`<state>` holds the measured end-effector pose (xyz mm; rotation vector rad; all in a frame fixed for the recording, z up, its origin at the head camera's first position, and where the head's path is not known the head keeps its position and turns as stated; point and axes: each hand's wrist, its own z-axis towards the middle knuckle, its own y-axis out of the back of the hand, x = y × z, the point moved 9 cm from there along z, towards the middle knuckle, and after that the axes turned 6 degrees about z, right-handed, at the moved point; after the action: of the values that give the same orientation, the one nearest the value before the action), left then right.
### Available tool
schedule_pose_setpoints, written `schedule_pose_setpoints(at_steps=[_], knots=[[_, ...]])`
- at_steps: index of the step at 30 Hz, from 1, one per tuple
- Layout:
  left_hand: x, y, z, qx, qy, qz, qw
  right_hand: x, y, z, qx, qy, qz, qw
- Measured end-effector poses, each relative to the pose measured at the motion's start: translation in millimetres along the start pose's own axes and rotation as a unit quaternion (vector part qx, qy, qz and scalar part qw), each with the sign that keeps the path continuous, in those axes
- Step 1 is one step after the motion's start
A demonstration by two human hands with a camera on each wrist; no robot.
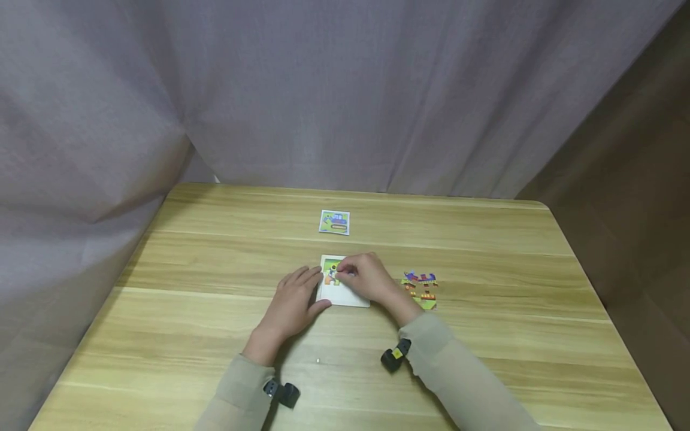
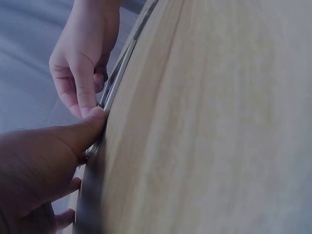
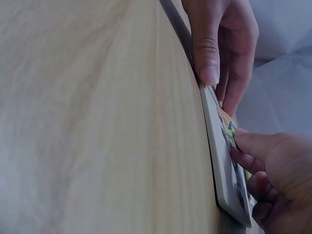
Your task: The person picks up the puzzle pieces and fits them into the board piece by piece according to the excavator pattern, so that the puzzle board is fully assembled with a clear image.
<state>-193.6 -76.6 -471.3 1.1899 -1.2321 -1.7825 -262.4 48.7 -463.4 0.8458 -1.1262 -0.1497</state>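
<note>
So there's a white puzzle tray (image 1: 347,294) sitting flat on a wood-grain table (image 1: 178,335), right between the person's two hands; its far left part has some colorful puzzle pieces (image 1: 330,278) in it, greens with bits of orange and yellow, while the near strip is bare white.

The left hand (image 1: 293,299) is at the tray's left side, fingers fairly straight and relaxed, tips touching the edge; its thumb reaches round to the near edge, and the right wrist view shows that thumb tip right on the rim.

The right hand (image 1: 369,278) comes in over the tray's right half with fingers bent, thumb and index close together at the pieces; the thumb tip touches a greenish bit, but honestly I can't tell if a piece is actually gripped, since the fingers hide it.

Just right of that hand there's a bunch of loose pieces (image 1: 426,278), mostly red, blue and yellow; beyond the tray lies a small picture card (image 1: 334,222) with a blue vehicle on green; both beige sleeves have a black gadget strapped on, and a grayish curtain (image 1: 302,90) hangs behind the table.
</note>
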Motion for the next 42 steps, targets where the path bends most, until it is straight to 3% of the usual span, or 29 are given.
schedule_pose_setpoints(at_steps=[9, 21, 30, 42], knots=[[-1.8, 2.0, 0.7, -0.009, 0.002, -0.034, 0.9994, 4.5, -2.4, 0.0, -0.006, -0.004, -0.026, 0.9996], [-3.1, -0.1, 1.8, -0.001, -0.009, -0.01, 0.9999, 6.4, -6.5, -0.4, 0.018, -0.01, -0.058, 0.9981], [-2.2, -1.1, 1.3, -0.006, -0.009, -0.007, 0.9999, 2.0, -4.6, -3.1, 0.012, -0.004, -0.041, 0.9991], [0.3, -1.8, -0.3, 0.004, 0.005, -0.008, 0.9999, -10.3, 14.3, -16.7, -0.025, -0.001, -0.006, 0.9997]])
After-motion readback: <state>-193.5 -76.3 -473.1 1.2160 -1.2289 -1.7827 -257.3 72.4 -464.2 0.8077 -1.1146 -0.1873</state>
